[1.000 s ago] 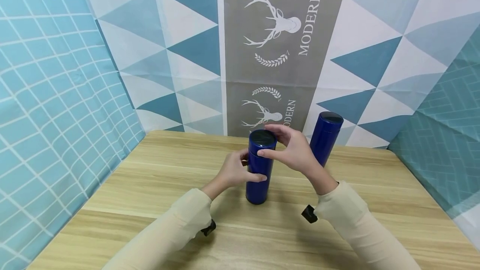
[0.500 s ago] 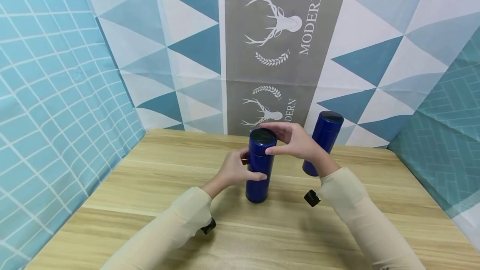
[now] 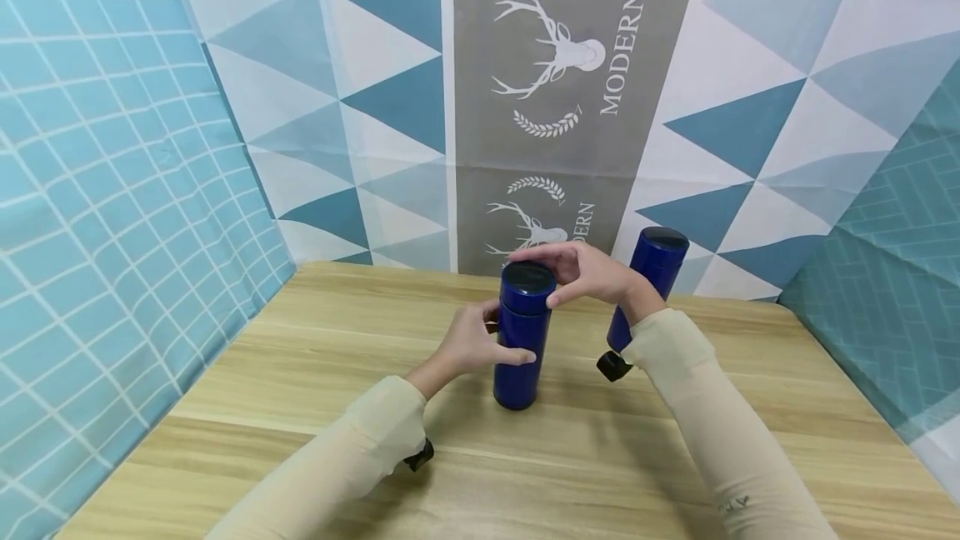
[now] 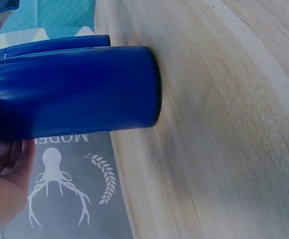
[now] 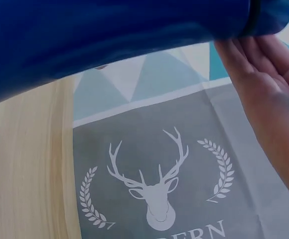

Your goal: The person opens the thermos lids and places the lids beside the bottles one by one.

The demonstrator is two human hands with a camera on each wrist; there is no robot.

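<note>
A dark blue vacuum flask [image 3: 516, 386] stands upright on the table, its lid [image 3: 528, 280] topped by a glossy black disc. Around the body, my left hand [image 3: 474, 340] keeps its grip, thumb across the front and fingertips behind. My right hand [image 3: 588, 272] holds the lid from the right, thumb at the near side and fingers round the far side. In the right wrist view a dark band shows between the lid [image 5: 278, 16] and the body [image 5: 109, 37]. The left wrist view shows the flask's base [image 4: 152, 87] against the table.
A second blue flask [image 3: 658, 265] stands farther back on the right, partly hidden by my right wrist. The wooden table [image 3: 322, 340] ends at a patterned cloth backdrop [image 3: 390, 132]. Blue tiled sheeting [image 3: 112, 190] hangs on the left. A black wrist device [image 3: 613, 366] hangs below my right forearm.
My right hand has turned round the lid, its fingers shifting left along the far side and its thumb sliding right. The left hand and the flask body have stayed in place.
</note>
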